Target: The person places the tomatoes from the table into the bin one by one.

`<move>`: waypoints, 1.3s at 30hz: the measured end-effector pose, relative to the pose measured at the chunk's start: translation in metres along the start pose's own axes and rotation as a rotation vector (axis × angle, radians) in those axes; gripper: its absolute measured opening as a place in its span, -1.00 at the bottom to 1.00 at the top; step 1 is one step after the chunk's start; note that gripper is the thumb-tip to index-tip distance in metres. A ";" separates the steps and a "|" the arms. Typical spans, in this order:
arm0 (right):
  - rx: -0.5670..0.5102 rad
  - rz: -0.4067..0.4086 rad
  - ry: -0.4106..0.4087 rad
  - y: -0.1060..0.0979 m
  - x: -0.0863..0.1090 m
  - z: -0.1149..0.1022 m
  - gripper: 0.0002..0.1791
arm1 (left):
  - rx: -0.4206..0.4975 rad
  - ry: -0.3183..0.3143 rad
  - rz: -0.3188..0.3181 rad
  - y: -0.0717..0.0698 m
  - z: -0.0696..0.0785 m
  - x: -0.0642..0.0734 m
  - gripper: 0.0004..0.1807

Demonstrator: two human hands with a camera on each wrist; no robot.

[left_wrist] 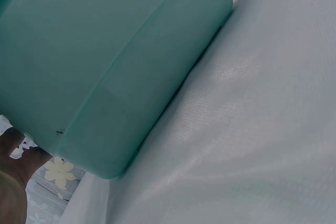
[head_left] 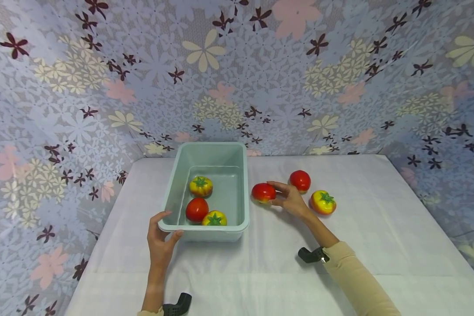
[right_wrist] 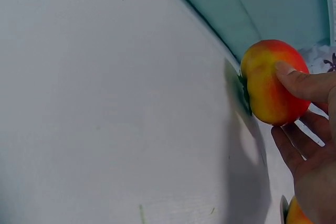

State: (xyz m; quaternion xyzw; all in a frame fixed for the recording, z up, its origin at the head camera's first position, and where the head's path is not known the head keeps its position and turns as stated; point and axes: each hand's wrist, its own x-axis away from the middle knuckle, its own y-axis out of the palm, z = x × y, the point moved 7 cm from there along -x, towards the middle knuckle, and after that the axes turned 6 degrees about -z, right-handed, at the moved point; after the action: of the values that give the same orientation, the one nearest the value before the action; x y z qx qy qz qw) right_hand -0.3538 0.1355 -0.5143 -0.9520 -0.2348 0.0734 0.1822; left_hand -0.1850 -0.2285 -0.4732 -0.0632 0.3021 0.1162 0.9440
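My right hand (head_left: 290,199) pinches a red and yellow tomato (head_left: 263,192) between thumb and fingers, just right of a pale green plastic bin (head_left: 245,193). In the right wrist view the held tomato (right_wrist: 270,85) has its green leafy top facing the white cloth, close over it. My left hand (head_left: 160,239) grips the bin's near left corner, thumb on the near side and fingers over the rim. Inside the bin lie a yellow tomato (head_left: 200,186), a red tomato (head_left: 197,210) and another yellow one (head_left: 214,218) by the near wall.
Right of my right hand, a red tomato (head_left: 300,181) and a yellow-red tomato (head_left: 323,202) lie on the white tablecloth (head_left: 260,272). Behind the table hangs a flowered cloth (head_left: 237,79), which also runs along both sides.
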 end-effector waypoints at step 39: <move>-0.074 0.068 -0.079 -0.021 -0.004 -0.042 -0.36 | 0.006 -0.013 -0.001 0.001 0.000 0.000 -0.36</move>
State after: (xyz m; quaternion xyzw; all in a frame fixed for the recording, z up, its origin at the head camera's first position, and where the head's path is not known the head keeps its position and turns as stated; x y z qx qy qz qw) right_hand -0.3565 0.1379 -0.4674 -0.9619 -0.2119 0.1082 0.1350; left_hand -0.1851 -0.2279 -0.4730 -0.0596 0.2964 0.1153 0.9462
